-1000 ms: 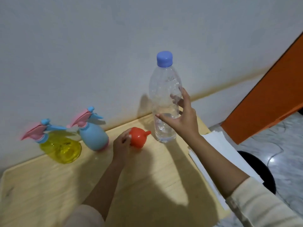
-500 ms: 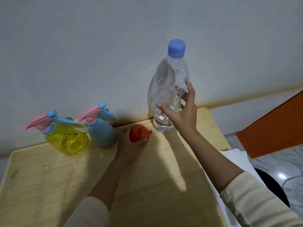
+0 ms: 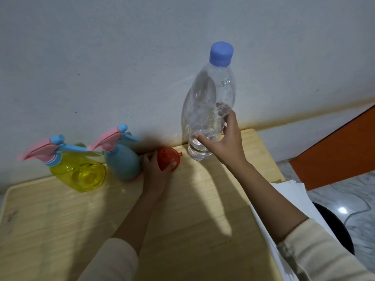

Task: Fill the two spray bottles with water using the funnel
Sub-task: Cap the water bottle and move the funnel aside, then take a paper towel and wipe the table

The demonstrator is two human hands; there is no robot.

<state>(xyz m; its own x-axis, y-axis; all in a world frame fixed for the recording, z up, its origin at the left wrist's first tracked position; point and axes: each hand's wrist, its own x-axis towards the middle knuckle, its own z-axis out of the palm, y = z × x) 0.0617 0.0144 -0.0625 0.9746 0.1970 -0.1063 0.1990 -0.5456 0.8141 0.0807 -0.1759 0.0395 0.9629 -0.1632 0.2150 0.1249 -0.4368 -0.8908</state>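
While left grip [image 3: 155,174] holds funnel [image 3: 167,157] | right grip [image 3: 227,145] clasps water bottle [image 3: 213,94]

Only a faint, illegibly small printed code line [image 3: 222,83] on the shoulder of the clear water bottle [image 3: 211,102]

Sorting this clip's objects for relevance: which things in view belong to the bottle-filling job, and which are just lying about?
For the job:
- yellow spray bottle
- blue spray bottle
- orange funnel, held by the left hand
- clear water bottle, gripped by the right hand

Lying about:
- stack of white paper
- black round object beside the table
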